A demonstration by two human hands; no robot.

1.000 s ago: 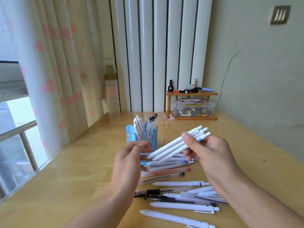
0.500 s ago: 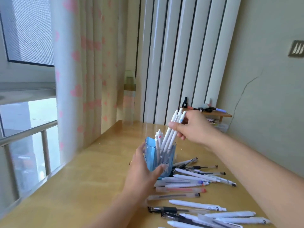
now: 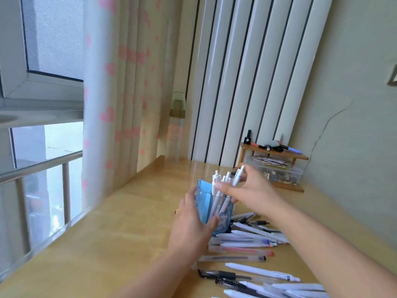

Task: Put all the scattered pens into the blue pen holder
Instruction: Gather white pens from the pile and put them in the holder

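The translucent blue pen holder (image 3: 204,194) stands on the wooden desk with several white pens upright inside it. My left hand (image 3: 191,220) wraps around its near left side. My right hand (image 3: 251,190) hovers at the holder's rim, with thumb and fingers closed around the bundle of white pens (image 3: 227,186) whose lower ends are inside the holder. Several scattered pens (image 3: 242,244), white, clear and black, lie on the desk just right of and in front of the holder.
A small wooden shelf (image 3: 277,154) with markers on top and a clear plastic box (image 3: 277,171) under it stands at the back right by the wall. A curtain (image 3: 120,104) and window rail line the desk's left edge. A glass bottle (image 3: 177,127) stands at the back.
My right hand has carried the bundle of white pens from above the desk down into the holder. My left hand has taken hold of the holder. The view has swung left.
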